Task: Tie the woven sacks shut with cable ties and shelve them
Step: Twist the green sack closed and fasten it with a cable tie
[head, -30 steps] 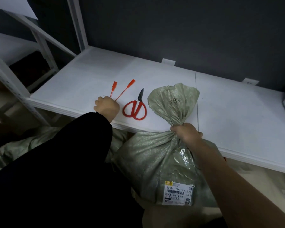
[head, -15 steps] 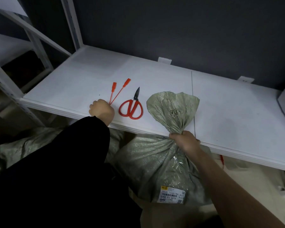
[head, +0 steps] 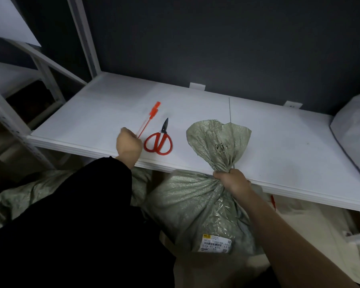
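Shelving frame: white metal uprights and a slanted brace stand at the far left, against a dark grey wall.
Floor sacks: more green woven material lies crumpled low on the left, under shelf level, partly hidden by a black sleeve.
Left hand: the left hand is curled into a fist at the front edge of the white shelf, and it is pinching the near ends of the orange cable ties!
Cable ties: two thin orange strips run away from the fist toward the wall, lying close together, heads at the far end.
Scissors: red-handled scissors lie flat on the shelf just right of the ties, dark blades closed and pointing toward the wall, loops nearest the person.
Woven sack: the green woven sack hangs in front of the shelf edge and below it, its bunched top flaring up over the shelf surface.
Label: a white barcode sticker sits low on the sack's front; the print is too small to read.
Right hand: the right hand is clamped tight around the sack's gathered neck, right at the shelf's front edge, bare forearm reaching in from the lower right.
Far right: a pale bag rests on the shelf, cut off by the frame.
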